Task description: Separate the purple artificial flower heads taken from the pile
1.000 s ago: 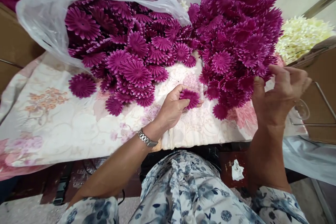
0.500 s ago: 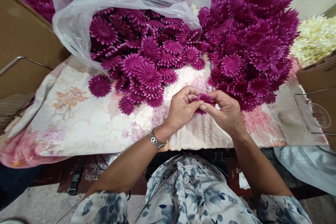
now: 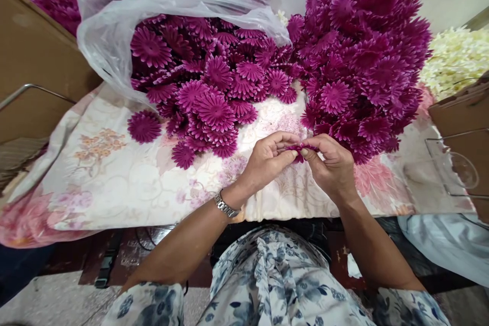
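My left hand (image 3: pixel 269 158) and my right hand (image 3: pixel 331 165) meet over the floral cloth (image 3: pixel 114 178), both pinched on one small purple fabric flower head (image 3: pixel 297 150). Only a sliver of its petals shows between my fingertips. Just behind my hands lies a spill of loose purple flower heads (image 3: pixel 214 97) coming out of a clear plastic bag (image 3: pixel 114 35). To the right rises a big heap of the same purple flowers (image 3: pixel 362 61), close to my right hand. A metal watch (image 3: pixel 225 206) is on my left wrist.
A pile of cream flowers (image 3: pixel 454 56) lies at the far right. Brown cardboard boxes stand at the left (image 3: pixel 34 56) and right (image 3: pixel 462 127) edges, with a wire frame on each. The table's front edge runs just before my lap.
A second ago my right hand was up at the big purple heap while the left held the flower alone. It came down and joined the left; both now pinch the flower tighter.
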A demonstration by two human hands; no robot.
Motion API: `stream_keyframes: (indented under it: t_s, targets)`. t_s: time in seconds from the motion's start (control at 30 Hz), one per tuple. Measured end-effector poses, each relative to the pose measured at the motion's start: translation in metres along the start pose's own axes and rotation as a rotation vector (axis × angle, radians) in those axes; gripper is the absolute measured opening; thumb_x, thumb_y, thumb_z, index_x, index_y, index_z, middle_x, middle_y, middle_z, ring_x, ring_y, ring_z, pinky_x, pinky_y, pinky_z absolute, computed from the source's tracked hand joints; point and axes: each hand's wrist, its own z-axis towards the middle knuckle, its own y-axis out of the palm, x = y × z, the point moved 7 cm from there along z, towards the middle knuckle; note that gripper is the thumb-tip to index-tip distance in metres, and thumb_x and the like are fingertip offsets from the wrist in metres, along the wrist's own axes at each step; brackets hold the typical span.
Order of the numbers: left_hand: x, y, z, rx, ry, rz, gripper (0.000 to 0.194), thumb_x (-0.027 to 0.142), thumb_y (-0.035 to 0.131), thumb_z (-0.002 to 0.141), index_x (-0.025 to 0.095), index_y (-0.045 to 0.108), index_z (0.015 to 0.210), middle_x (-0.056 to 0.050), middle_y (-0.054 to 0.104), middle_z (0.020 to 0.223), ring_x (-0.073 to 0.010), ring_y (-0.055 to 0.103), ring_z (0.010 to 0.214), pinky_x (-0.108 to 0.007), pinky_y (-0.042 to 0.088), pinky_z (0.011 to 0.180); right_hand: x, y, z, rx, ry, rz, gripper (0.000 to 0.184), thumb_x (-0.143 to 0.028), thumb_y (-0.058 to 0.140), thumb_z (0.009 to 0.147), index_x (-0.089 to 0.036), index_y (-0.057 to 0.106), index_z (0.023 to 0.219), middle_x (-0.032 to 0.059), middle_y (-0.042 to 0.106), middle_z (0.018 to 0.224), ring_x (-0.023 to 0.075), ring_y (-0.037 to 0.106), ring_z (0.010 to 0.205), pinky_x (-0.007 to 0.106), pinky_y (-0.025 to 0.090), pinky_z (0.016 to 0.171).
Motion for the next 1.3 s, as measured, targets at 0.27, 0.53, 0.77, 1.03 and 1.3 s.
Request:
stream_keyframes:
  t_s: [0.27, 0.53, 0.77, 1.03, 1.3]
  targets:
    - [-0.008, 0.001, 0.003, -0.068, -0.156, -0.235, 0.015, 0.023, 0.062, 0.073, 0.014, 0.071, 0.081, -0.005, 0.068, 0.077, -0.0116, 0.061, 0.073, -0.022, 0.049, 0.068, -0.011, 0.011, 0.008, -0.149, -0.121, 0.004, 0.027, -0.018, 0.060, 0.082, -0.022, 0.060, 0.109, 0.0026, 0.072, 0.100, 0.0146, 0.068, 0.082, 0.028, 0.056, 0.074]
    - [-0.014, -0.006, 0.002, 0.067, -0.239, -0.387, 0.008, 0.018, 0.065, 0.073, 0.011, 0.067, 0.074, -0.002, 0.064, 0.070, -0.0097, 0.059, 0.062, -0.024, 0.052, 0.061, -0.023, 0.003, 0.011, 0.103, -0.290, -0.380, 0.017, -0.028, 0.064, 0.081, -0.016, 0.061, 0.093, 0.0095, 0.064, 0.086, 0.0214, 0.058, 0.084, 0.037, 0.049, 0.075]
    - [-0.015, -0.005, 0.003, 0.074, -0.207, -0.367, 0.009, 0.017, 0.065, 0.071, 0.011, 0.070, 0.076, -0.002, 0.065, 0.072, -0.0087, 0.057, 0.067, -0.021, 0.048, 0.064, -0.017, 0.016, 0.007, 0.023, -0.299, -0.333, 0.004, -0.018, 0.058, 0.084, -0.018, 0.061, 0.081, 0.0057, 0.063, 0.075, 0.0176, 0.055, 0.075, 0.033, 0.047, 0.069]
    - [-0.013, -0.011, 0.005, 0.159, -0.172, -0.286, 0.013, 0.016, 0.065, 0.063, 0.013, 0.073, 0.072, -0.001, 0.066, 0.064, -0.0080, 0.054, 0.060, -0.021, 0.042, 0.061, -0.011, 0.007, 0.011, 0.040, -0.150, -0.066, 0.005, -0.015, 0.062, 0.080, -0.018, 0.065, 0.081, 0.0053, 0.063, 0.081, 0.0165, 0.059, 0.079, 0.033, 0.051, 0.071]
    - [-0.009, -0.017, 0.006, 0.216, -0.107, -0.239, 0.011, 0.012, 0.062, 0.060, 0.013, 0.072, 0.065, 0.000, 0.064, 0.057, -0.0070, 0.053, 0.056, -0.019, 0.040, 0.057, 0.007, -0.019, 0.005, 0.255, 0.010, 0.231, 0.007, -0.013, 0.064, 0.078, -0.020, 0.064, 0.078, 0.0012, 0.061, 0.079, 0.0146, 0.059, 0.078, 0.031, 0.049, 0.070]
